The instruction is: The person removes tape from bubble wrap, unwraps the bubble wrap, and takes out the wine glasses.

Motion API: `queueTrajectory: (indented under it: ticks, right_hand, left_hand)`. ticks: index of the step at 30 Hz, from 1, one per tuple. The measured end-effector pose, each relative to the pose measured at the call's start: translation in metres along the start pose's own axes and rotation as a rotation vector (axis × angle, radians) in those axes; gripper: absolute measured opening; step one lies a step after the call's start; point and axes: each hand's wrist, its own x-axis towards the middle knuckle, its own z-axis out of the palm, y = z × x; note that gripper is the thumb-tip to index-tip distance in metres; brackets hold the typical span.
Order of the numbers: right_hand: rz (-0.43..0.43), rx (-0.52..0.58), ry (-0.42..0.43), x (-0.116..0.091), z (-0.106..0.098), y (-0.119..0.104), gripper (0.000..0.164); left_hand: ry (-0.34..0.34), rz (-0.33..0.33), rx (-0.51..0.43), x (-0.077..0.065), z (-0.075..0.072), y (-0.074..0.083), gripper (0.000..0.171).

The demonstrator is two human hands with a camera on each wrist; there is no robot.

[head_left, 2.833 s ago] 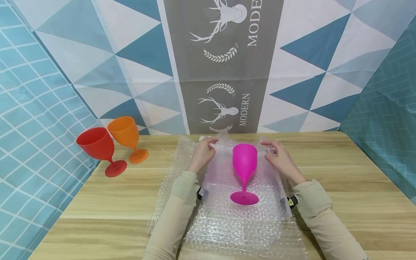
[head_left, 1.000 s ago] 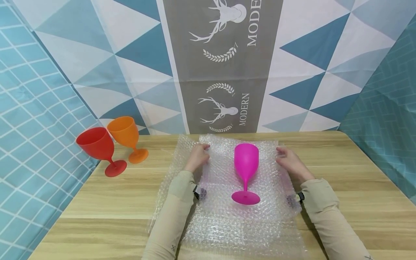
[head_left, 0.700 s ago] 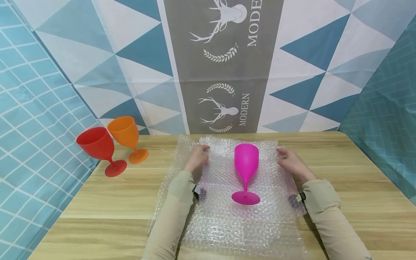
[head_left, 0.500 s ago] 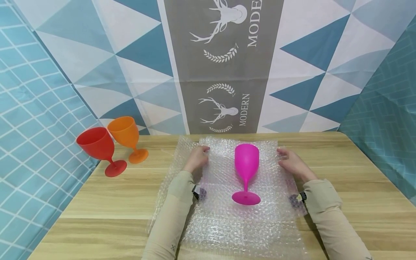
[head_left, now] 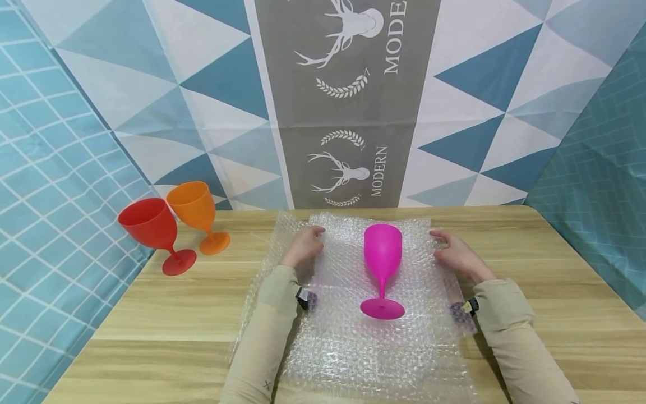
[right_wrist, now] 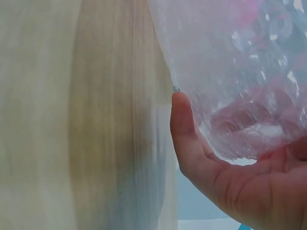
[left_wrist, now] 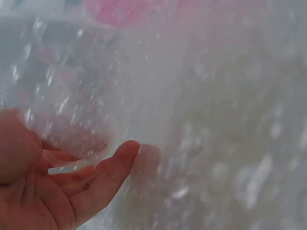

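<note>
A magenta plastic goblet (head_left: 383, 252) lies on its side on a sheet of clear bubble wrap (head_left: 348, 314), its bowl toward the wall and its foot toward me. My left hand (head_left: 304, 247) holds the sheet's left edge; in the left wrist view, the fingers of that hand (left_wrist: 72, 182) lie partly behind the clear film. At the opposite edge, my right hand (head_left: 459, 253) grips the wrap between thumb and curled fingers. Through the film the right wrist view shows the fingers of this hand (right_wrist: 235, 187) blurred. Neither hand touches the goblet.
A red goblet (head_left: 151, 227) and an orange goblet (head_left: 194, 207) stand at the table's left side. Another layer of bubble wrap (head_left: 262, 280) extends beyond the left hand. A patterned cloth (head_left: 348, 112) hangs behind the wooden table (head_left: 545, 314).
Since the oldest frame, both hands have moved apart and slightly lower, drawing the wrap's edges outward, so it lies flatter. The magenta goblet shifted slightly right. Over the last half second almost nothing moves.
</note>
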Motion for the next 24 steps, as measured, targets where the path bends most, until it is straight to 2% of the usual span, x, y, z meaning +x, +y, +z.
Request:
queueTrajectory:
  ticks: [4,8,11,14,18,24]
  right_hand:
    - [0.022,0.002,-0.009,-0.001,-0.002,-0.001,0.06]
    - [0.036,0.023,-0.028,-0.002,-0.003,-0.002,0.059]
    - [0.025,0.04,-0.042,-0.003,-0.004,-0.001,0.058]
    - [0.023,0.046,-0.051,-0.003,-0.004,-0.001,0.059]
    - [0.023,0.041,-0.054,-0.002,-0.003,0.0,0.06]
    - [0.03,0.029,-0.055,-0.002,-0.004,0.002,0.061]
  left_hand:
    - [-0.014,-0.031,-0.038,-0.002,-0.005,0.0,0.043]
    - [0.014,-0.067,-0.181,-0.003,-0.01,0.001,0.041]
    - [0.048,-0.066,-0.29,-0.004,-0.014,0.002,0.039]
    - [0.082,-0.065,-0.34,-0.005,-0.019,0.004,0.038]
    - [0.146,-0.051,-0.325,-0.006,-0.027,0.008,0.038]
    - [0.207,-0.042,-0.25,-0.008,-0.035,0.016,0.037]
